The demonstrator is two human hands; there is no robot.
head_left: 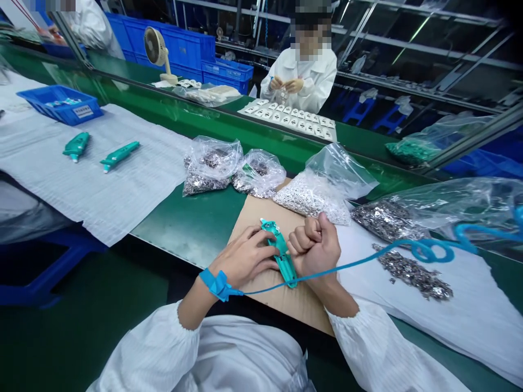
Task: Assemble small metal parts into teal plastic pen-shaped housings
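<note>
My left hand [245, 257] wraps over a teal plastic handheld device [281, 260], which lies on a cardboard sheet [261, 218] with its pointed end away from me. My right hand [315, 245] is curled into a fist beside the device, its knuckles against the device's upper part. Whatever the fist may hold is hidden. A blue wrist strap [218, 284] circles my left wrist, and its blue coiled cord [433, 250] runs off to the right. Just beyond the cardboard lie clear plastic bags of small metal parts [310, 198], and a loose pile of metal pieces [412, 274] sits to my right.
Two similar teal devices [76, 146] lie on white cloth [134, 179] to the left. Across the green belt [196, 212], a co-worker in white [310, 81] handles something small beside rows of white parts [290, 120]. A blue crate [59, 103] and a small fan [156, 49] stand farther back.
</note>
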